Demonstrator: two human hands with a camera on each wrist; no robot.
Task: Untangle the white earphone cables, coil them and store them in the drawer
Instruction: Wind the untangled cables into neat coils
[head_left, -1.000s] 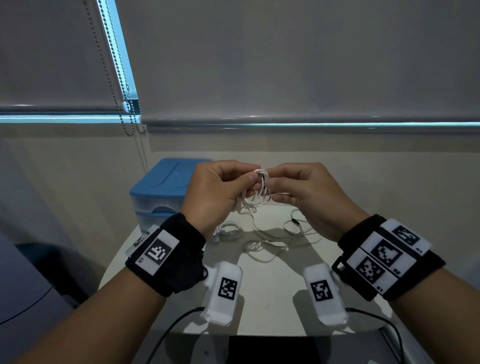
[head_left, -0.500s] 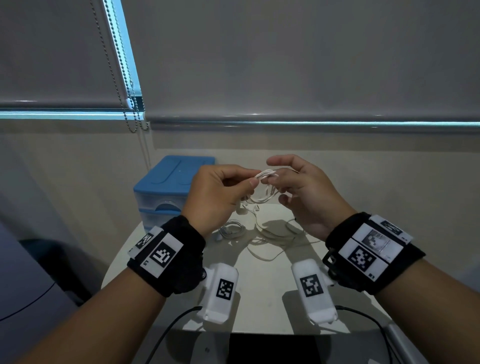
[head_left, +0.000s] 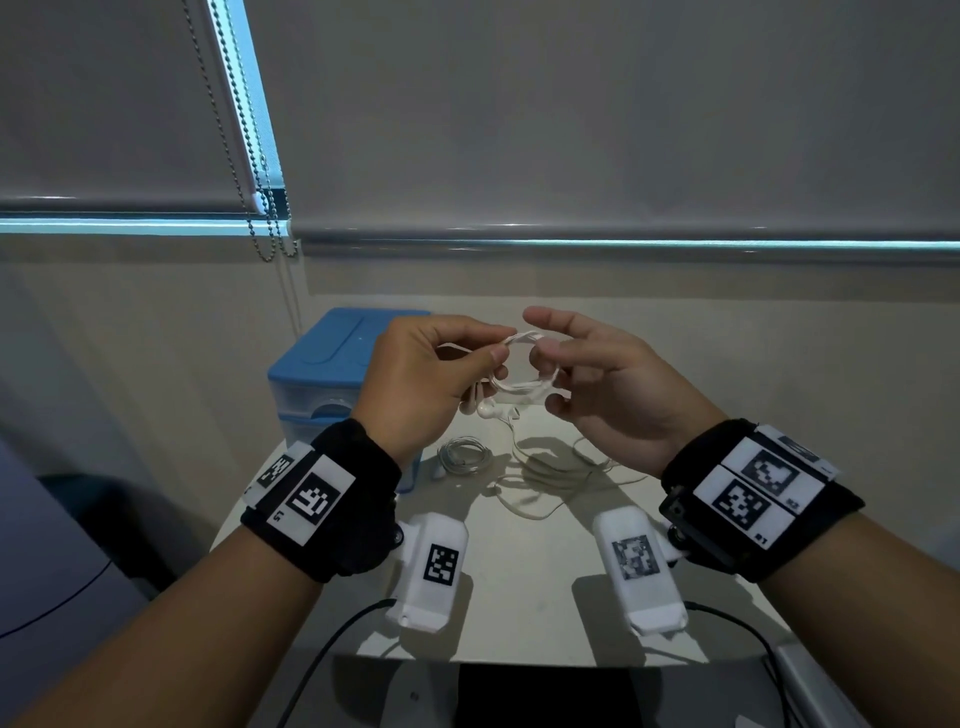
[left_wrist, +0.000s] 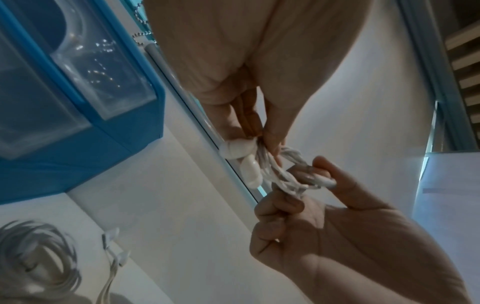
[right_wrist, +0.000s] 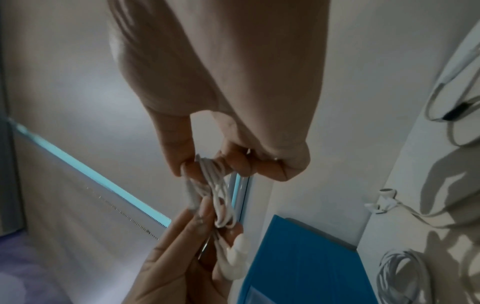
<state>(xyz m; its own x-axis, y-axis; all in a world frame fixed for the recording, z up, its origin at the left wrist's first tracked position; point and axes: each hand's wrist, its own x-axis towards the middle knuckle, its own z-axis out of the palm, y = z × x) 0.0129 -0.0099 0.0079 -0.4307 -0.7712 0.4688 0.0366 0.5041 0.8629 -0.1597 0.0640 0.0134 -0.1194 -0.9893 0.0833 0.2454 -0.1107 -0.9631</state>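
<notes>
A small coil of white earphone cable (head_left: 522, 364) hangs in the air above the round white table (head_left: 519, 582), held between both hands. My left hand (head_left: 498, 358) pinches its left side with thumb and fingers; the earbuds (head_left: 488, 410) dangle below it. My right hand (head_left: 545, 364) grips the right side of the coil (left_wrist: 285, 174), index finger raised. In the right wrist view the coil (right_wrist: 215, 185) runs between the two hands. A loose earphone cable (head_left: 540, 478) lies on the table beneath. A finished coil (head_left: 465, 454) rests by the blue drawer unit (head_left: 332, 364), whose drawers are closed.
The drawer unit stands at the table's far left against the wall. Roller blinds and a bead chain (head_left: 260, 208) hang behind. Two white tagged devices (head_left: 431, 566) (head_left: 639, 571) with black leads lie near the table's front edge.
Both hands have stayed together holding the coil. My right hand has rotated, its index finger lifting off and its fingers wrapping cable around the coil.
</notes>
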